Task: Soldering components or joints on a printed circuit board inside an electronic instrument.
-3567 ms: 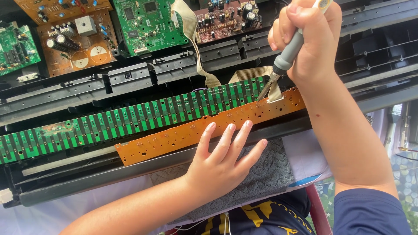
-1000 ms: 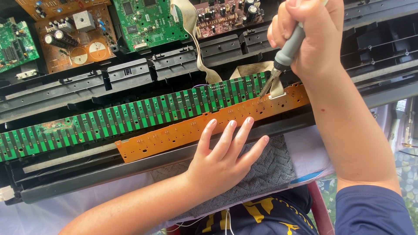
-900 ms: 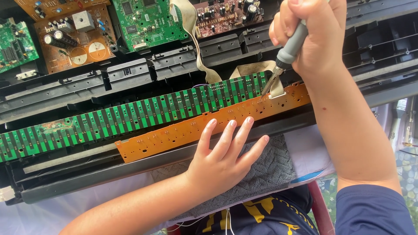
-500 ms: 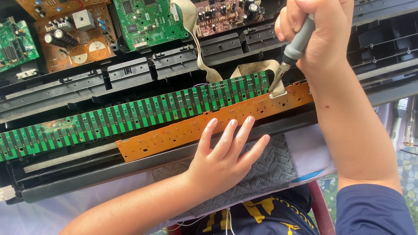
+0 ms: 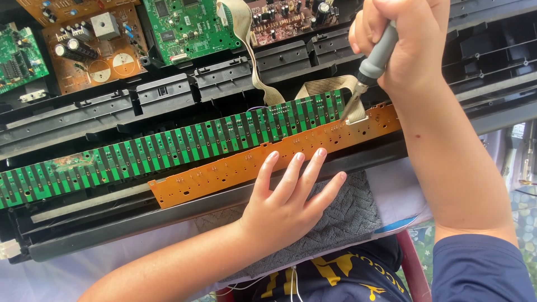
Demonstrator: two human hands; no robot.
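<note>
— Where are the hands?

— The right hand [image 5: 408,42] sits at about one o'clock in the head view, fist clamped around a grey-handled soldering iron [image 5: 376,56]. The iron slants down toward seven o'clock, and its metal tip meets the right end of the orange circuit strip [image 5: 251,165], right by a small pale connector where a beige ribbon cable [image 5: 327,85] lands.

— And the left?

— The left hand [image 5: 285,204] is near the centre, slightly toward six o'clock. It holds nothing; the fingers [image 5: 267,168] are spread flat, their tips pressing on the lower edge of the orange strip, while the palm rests on a grey knitted cloth [image 5: 352,215].

— So the two hands are apart?

— Well apart, with a stretch of the orange strip between them.

— What lies around that strip?

— Just above it, running from nine o'clock up toward two o'clock, is a long green contact board [image 5: 168,148] with dark bars across it. Both lie in a black plastic chassis [image 5: 168,95]. At eleven and twelve o'clock there are more boards: a brown one with round capacitors [image 5: 92,47], a green main board [image 5: 187,28], and a smaller green one at the left edge [image 5: 19,61].

— Anything nearer the person?

— A dark blue shirt with yellow print [image 5: 335,277] at six o'clock, and the blue sleeve [image 5: 481,271] at five.
</note>
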